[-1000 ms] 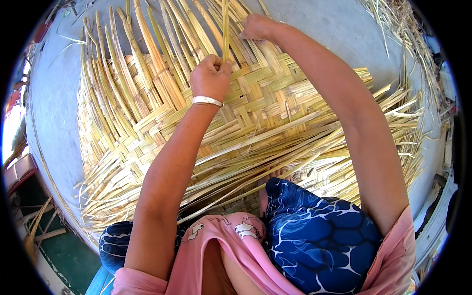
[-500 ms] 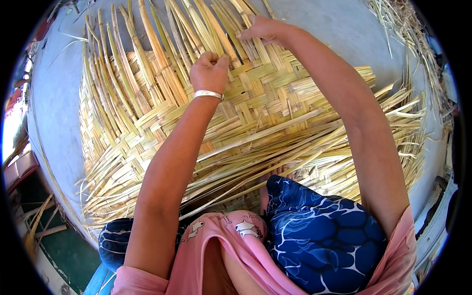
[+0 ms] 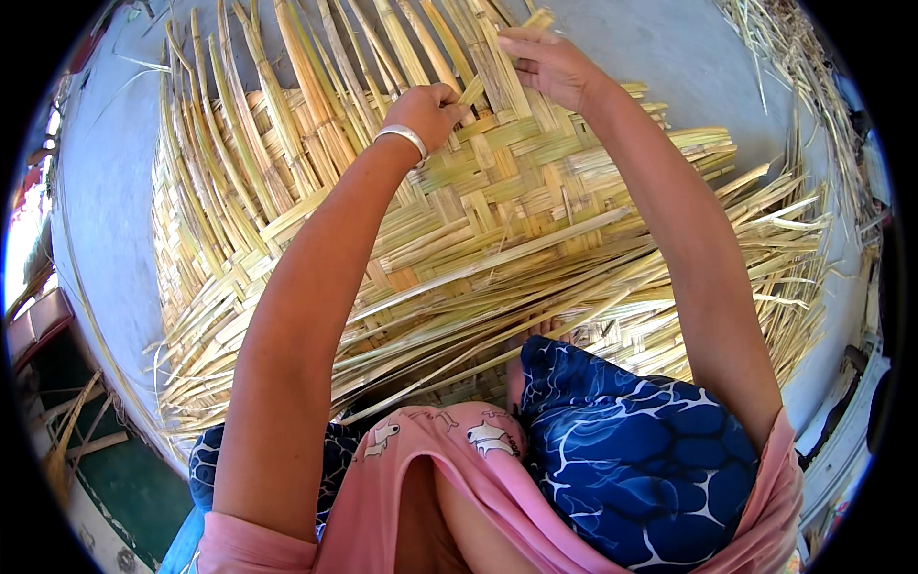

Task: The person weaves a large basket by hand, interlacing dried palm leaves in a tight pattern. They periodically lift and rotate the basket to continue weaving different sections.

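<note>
A mat of split, yellow-green cane strips [image 3: 497, 191] lies half woven, with loose upright strips [image 3: 296, 86] fanning out along its far edge. At that edge my left hand [image 3: 426, 113], a silver bangle on its wrist, is closed on a cane strip [image 3: 471, 93] that slants up to the right beneath the upright ones. My right hand [image 3: 553, 69] is beside the rightmost upright strips, its fingers bent and pinching at their edge. Just above those fingers a strip end [image 3: 540, 18] sticks out. Exactly which strip the right fingers grip is partly hidden.
Long loose strips [image 3: 516, 273] lie across the near part of the mat, by my knee in blue patterned cloth [image 3: 631, 430]. Grey floor [image 3: 105, 210] surrounds the mat. Dry stalk scraps [image 3: 784, 67] lie at the far right, and a dark red seat [image 3: 40, 325] stands at the left.
My left hand has shifted right and slightly up along the weave. My right hand has moved a little right. A slanting strip now shows between them, its end out above the right hand.
</note>
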A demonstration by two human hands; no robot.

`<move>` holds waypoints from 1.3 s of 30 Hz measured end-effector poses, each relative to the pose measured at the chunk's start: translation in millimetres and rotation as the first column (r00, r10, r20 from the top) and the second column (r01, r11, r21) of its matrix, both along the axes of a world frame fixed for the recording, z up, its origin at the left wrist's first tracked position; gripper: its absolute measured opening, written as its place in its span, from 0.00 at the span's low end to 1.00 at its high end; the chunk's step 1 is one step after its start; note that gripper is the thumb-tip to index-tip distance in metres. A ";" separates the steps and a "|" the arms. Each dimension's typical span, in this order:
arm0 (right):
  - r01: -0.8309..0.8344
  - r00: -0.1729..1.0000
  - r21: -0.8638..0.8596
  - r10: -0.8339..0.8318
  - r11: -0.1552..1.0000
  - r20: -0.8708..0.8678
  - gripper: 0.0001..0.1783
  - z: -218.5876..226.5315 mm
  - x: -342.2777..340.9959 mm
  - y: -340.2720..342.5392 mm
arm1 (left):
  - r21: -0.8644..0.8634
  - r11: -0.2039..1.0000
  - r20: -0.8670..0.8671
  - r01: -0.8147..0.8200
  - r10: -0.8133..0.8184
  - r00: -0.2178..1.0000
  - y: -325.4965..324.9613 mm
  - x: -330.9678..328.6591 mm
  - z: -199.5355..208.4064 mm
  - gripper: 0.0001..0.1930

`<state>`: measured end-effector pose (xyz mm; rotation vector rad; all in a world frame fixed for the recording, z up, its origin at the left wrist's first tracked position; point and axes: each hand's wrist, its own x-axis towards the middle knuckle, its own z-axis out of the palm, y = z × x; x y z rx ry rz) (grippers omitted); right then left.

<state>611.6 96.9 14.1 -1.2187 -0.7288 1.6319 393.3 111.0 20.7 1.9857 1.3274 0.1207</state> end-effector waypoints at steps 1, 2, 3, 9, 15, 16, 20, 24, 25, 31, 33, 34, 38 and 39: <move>0.015 0.995 0.009 -0.016 1.000 0.100 0.17 -0.8 1.8 -3.0 | 0.015 1.000 -0.002 0.023 -0.023 1.000 3.4 -1.0 -4.5 0.15; 0.031 0.979 0.016 -0.034 0.999 0.203 0.17 -2.3 5.3 -7.1 | 0.025 0.999 -0.009 0.029 -0.028 1.000 3.8 0.4 -6.1 0.14; 0.047 0.951 0.024 -0.052 0.999 0.303 0.17 -3.7 7.3 -11.2 | 0.044 0.999 -0.018 0.011 -0.010 1.000 2.1 0.4 -7.8 0.14; 0.059 0.554 0.006 -0.038 0.998 0.831 0.10 -8.1 2.1 -46.1 | 0.206 0.966 0.050 -0.158 0.150 0.987 -22.3 1.7 -6.1 0.09; 0.012 0.313 0.142 -0.139 0.990 0.939 0.10 -23.1 -0.2 -47.7 | 0.620 0.784 0.009 0.022 -0.035 0.999 -64.1 -3.4 -29.7 0.13; 0.027 0.313 0.133 -0.135 0.991 0.940 0.10 -23.3 -0.5 -48.8 | 0.570 0.817 -0.060 0.082 -0.059 0.997 -67.9 -6.2 -29.7 0.18; 0.089 0.311 0.111 -0.134 0.990 0.941 0.10 3.2 -12.7 -55.3 | 0.561 0.810 -0.196 0.168 -0.068 0.978 -72.5 -9.1 -18.9 0.20; 0.085 0.305 0.152 -0.171 0.985 0.937 0.10 -2.2 -12.6 -61.2 | 0.557 0.789 -0.264 0.260 -0.128 0.956 -72.1 -11.2 -19.1 0.21; 0.078 0.295 0.129 -0.146 0.989 0.944 0.10 -9.9 -11.3 -61.1 | 0.552 0.782 -0.278 0.289 -0.154 0.948 -71.4 -11.0 -17.8 0.21; 0.104 0.495 0.093 -0.133 0.990 0.858 0.10 -34.0 9.0 -52.0 | 0.454 0.881 -0.168 0.131 -0.060 0.984 -74.6 -7.5 -7.5 0.26; 0.157 0.645 0.023 -0.120 0.987 0.755 0.10 -28.7 10.4 -50.0 | 0.494 0.869 -0.080 -0.016 0.064 0.995 -83.6 -0.4 -13.6 0.29; 0.151 0.627 0.040 -0.127 0.988 0.769 0.09 -25.6 8.4 -49.3 | 0.510 0.856 -0.034 -0.089 0.124 0.992 -87.5 2.6 -16.5 0.30; 0.158 0.582 0.046 -0.131 0.986 0.803 0.09 -12.9 1.1 -52.0 | 0.436 0.864 0.030 -0.251 0.265 0.964 -82.9 11.5 -26.5 0.36; 0.168 0.580 0.029 -0.123 0.985 0.805 0.09 -12.4 0.1 -52.3 | 0.411 0.874 0.017 -0.261 0.279 0.960 -83.2 14.8 -24.7 0.36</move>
